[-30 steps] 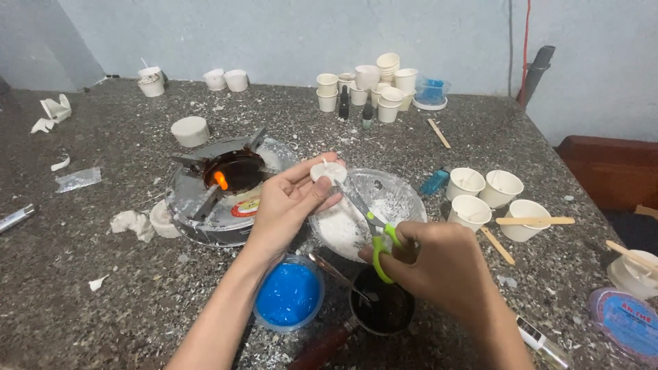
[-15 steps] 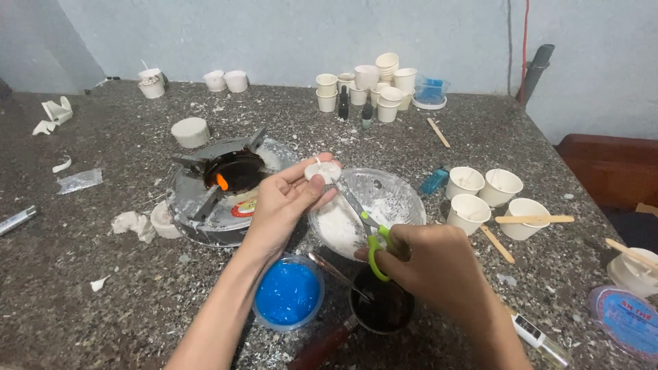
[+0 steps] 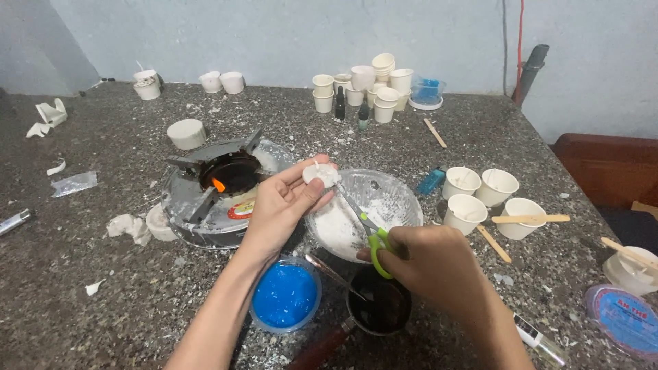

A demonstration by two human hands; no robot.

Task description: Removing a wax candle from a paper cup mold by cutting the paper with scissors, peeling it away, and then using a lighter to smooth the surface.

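two hands meet over the clear glass bowl dusted with white residue [image 3: 384,199]. compared with a second ago, our left hand [image 3: 284,205] has lifted the small white wax disc [image 3: 321,175] a little higher and turned it more toward us, and the green-handled scissors [image 3: 370,233] in our right hand [image 3: 432,264] have slid back slightly, blades still aimed up at the disc. we judge the trimming is mid-way, a cut being lined up rather than made.

the disc is pinched between our left thumb and fingertips, just above the bowl's near-left rim. it looks pale, round and slightly lumpy, with a thin wick stub poking from its top. our right hand is closed around the scissor loops; the blade tips sit just beside the disc, and we cannot tell whether they touch it.

nearby, a small metal burner with an orange flame [image 3: 223,181] sits left of the bowl, and a round tub of blue wax [image 3: 284,294] lies below our left wrist.
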